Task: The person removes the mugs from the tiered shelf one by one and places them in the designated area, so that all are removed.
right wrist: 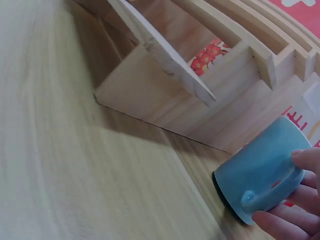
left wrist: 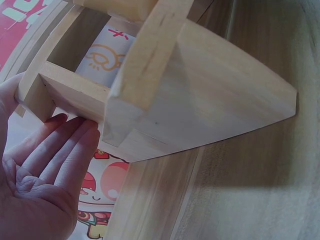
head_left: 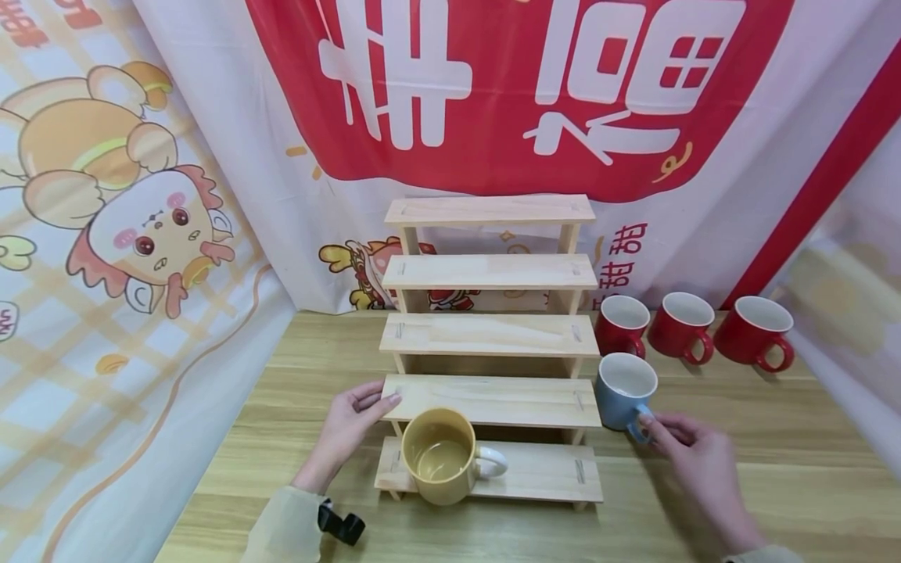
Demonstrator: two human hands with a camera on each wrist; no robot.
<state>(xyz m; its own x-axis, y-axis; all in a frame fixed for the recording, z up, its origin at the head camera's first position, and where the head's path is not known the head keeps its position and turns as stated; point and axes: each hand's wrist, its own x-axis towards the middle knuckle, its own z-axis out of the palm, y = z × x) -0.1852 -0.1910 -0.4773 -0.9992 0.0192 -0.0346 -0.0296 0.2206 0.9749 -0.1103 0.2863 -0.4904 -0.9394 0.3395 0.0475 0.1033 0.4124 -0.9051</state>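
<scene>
A stepped wooden rack point(head_left: 490, 401) stands on the table, its tiers rising toward the back. My left hand point(head_left: 355, 412) holds the left end of its second tier from the bottom, thumb on top and fingers point(left wrist: 65, 145) against the side below. On the lowest tier sits a yellow mug point(head_left: 439, 457), its white handle pointing right. At the rack's right side, my right hand point(head_left: 693, 457) pinches the handle of a light blue mug point(head_left: 619, 403). That blue mug point(right wrist: 262, 167) is upright, close beside the rack's side panel, with a dark base.
Behind the blue mug stand three red mugs in a row: one near the rack point(head_left: 619, 328), one in the middle point(head_left: 679, 324) and one at the far right point(head_left: 749, 332). A printed cloth point(head_left: 507, 176) hangs behind the rack, and another patterned cloth point(head_left: 134, 352) borders the left.
</scene>
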